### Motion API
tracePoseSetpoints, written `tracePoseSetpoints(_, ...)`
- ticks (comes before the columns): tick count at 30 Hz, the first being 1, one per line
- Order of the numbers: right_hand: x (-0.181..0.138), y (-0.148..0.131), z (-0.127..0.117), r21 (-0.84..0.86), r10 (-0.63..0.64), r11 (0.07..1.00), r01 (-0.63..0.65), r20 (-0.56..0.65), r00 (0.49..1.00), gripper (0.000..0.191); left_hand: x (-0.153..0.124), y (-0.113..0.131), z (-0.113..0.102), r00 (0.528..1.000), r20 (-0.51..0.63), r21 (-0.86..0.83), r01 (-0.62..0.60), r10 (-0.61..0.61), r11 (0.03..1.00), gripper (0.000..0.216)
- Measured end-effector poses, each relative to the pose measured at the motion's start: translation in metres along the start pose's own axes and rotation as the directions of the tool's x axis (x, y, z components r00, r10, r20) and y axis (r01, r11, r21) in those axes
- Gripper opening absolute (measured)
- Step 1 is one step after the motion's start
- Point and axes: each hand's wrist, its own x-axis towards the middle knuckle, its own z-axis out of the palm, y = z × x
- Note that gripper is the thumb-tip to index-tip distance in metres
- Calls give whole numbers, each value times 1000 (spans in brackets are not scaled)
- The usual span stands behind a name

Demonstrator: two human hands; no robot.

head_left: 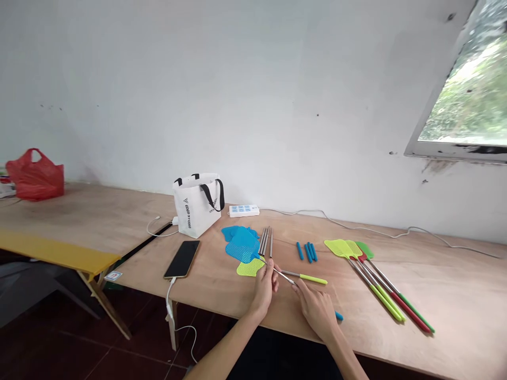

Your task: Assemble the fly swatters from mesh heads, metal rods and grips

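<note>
A blue fly swatter point(243, 247) with a thin metal rod is in both hands, its perforated head pointing up and left. My left hand point(265, 285) is closed around the rod just below the head. My right hand point(317, 306) is closed on the rod's lower part; a blue grip end point(339, 316) shows past it, in line with the rod. Beneath lies a yellow-green fly swatter point(313, 278), partly covered. More blue swatter heads point(229, 233) lie behind the held one. Several bare metal rods point(264, 241) and several loose blue grips point(308, 252) rest beyond my hands.
Several yellow-green, red and green fly swatters point(384, 293) lie fanned out at right. Left are a black phone point(182, 259) on a white cable and a white bag point(196, 208). A power strip point(243, 211) sits by the wall. A red plastic bag point(36, 177) stands far left.
</note>
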Motion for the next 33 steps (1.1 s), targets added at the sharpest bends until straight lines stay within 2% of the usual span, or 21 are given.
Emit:
tracePoseSetpoints(2, 1, 5, -3, 11, -8, 1000, 8, -12, 1000, 44, 8, 17, -12, 996, -66, -29, -54, 52, 998, 63)
tracePoseSetpoints(4, 2, 19, -9, 39, -24, 999, 24, -6, 1000, 42, 20, 39, -34, 983, -146, -45, -118, 110, 992, 63)
tracePoseSetpoints(6, 1, 39, -16, 90, -28, 996, 26, 21, 999, 42, 31, 61, -61, 953, -250, -58, -190, 170, 980, 62)
tracePoseSetpoints(8, -2, 60, -21, 160, -1, 987, -13, 87, 996, 45, 40, 78, -84, 885, -402, -79, -287, 233, 955, 63)
tracePoseSetpoints(10, -6, 77, -23, 221, 25, 974, -56, 140, 990, 44, 43, 87, -96, 874, -419, -96, -311, 245, 945, 62)
tracePoseSetpoints(13, -12, 88, -21, 273, 74, 955, -117, 164, 984, 44, 42, 84, -94, 895, -383, -123, -296, 230, 947, 56)
tracePoseSetpoints(18, -14, 83, -24, 298, 113, 939, -175, 216, 970, 42, 42, 79, -81, 860, -457, -189, -342, 226, 920, 51)
tracePoseSetpoints(24, -7, 70, -32, 287, 129, 934, -211, 278, 952, 44, 41, 89, -86, 925, -341, -484, -326, 168, 812, 38)
tracePoseSetpoints(28, -5, 66, -33, 204, 194, 946, -253, 272, 943, 45, 38, 94, -90, 910, -342, -563, -397, 233, 725, 38)
tracePoseSetpoints(33, -5, 65, -33, 171, 228, 945, -281, 276, 934, 44, 34, 100, -93, 887, -347, -564, -457, 305, 687, 51)
